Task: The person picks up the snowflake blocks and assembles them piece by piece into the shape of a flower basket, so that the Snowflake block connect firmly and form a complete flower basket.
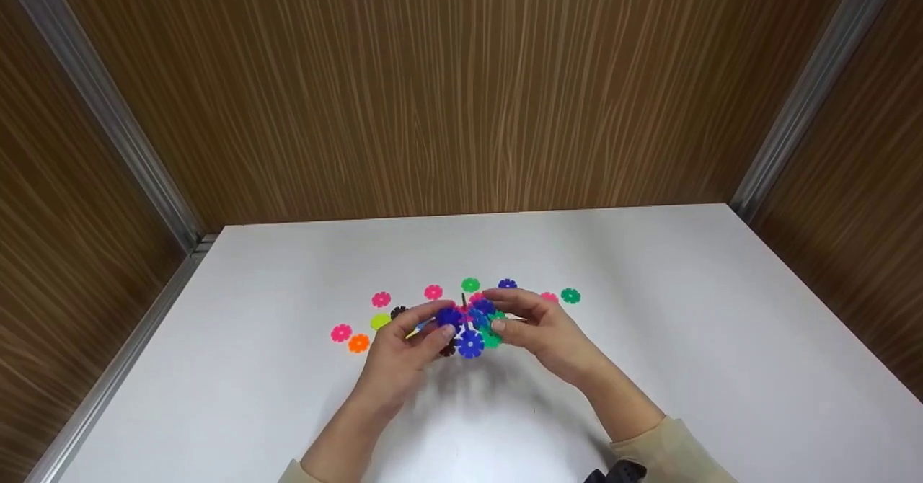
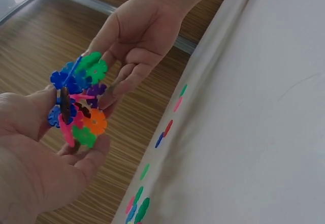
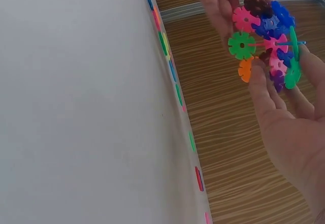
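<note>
Both hands hold one cluster of interlocking flower-shaped plastic discs [image 1: 471, 344] up above the white table. Blue, green, pink, orange, purple and dark brown discs are slotted together at differing angles. My left hand [image 1: 400, 357] pinches the cluster from the left, thumb on the near side and fingers behind. From the right, my right hand [image 1: 555, 339] grips it by the green discs [image 3: 293, 73]. In the left wrist view an orange disc [image 2: 95, 122] and a green disc [image 2: 84, 136] sit low on the cluster. Fingers hide parts of it.
Loose discs lie on the white table [image 1: 649, 274] behind the hands, among them a pink disc [image 1: 341, 333], an orange disc [image 1: 359, 343] and a green disc [image 1: 570, 295]. Wood-grain panels [image 1: 461, 94] enclose the table at the back and sides.
</note>
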Action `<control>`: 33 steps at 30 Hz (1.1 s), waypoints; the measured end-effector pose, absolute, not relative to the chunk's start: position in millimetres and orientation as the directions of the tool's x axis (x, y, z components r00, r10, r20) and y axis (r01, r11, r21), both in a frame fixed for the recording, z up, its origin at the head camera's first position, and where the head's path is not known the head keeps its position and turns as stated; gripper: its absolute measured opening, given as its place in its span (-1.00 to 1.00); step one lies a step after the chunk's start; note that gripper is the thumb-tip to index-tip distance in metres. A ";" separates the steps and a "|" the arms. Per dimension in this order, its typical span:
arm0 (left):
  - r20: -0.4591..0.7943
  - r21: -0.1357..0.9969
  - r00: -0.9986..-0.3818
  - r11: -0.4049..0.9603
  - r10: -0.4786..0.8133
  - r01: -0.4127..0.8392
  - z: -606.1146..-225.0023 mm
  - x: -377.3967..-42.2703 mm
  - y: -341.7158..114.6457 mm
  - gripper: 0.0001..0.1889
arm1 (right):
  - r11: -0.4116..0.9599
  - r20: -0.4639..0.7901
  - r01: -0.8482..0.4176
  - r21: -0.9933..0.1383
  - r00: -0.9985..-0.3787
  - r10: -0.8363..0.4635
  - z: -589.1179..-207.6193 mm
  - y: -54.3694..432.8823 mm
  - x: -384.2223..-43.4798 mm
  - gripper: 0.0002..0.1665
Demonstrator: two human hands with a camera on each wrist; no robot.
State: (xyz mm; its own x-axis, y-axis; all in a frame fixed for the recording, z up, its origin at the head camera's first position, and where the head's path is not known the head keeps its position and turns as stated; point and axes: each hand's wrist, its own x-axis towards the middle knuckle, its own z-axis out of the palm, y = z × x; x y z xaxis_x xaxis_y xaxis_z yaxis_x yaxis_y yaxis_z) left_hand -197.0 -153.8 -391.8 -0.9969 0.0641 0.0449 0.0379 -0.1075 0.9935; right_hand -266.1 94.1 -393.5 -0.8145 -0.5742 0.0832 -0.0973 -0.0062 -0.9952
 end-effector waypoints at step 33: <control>-0.088 0.905 -0.990 -0.424 -0.109 -0.034 -358.6 -196.1 -208.4 -0.60 | 0.040 0.155 -0.234 -0.971 -0.752 -0.640 -398.8 50.9 -274.6 -0.51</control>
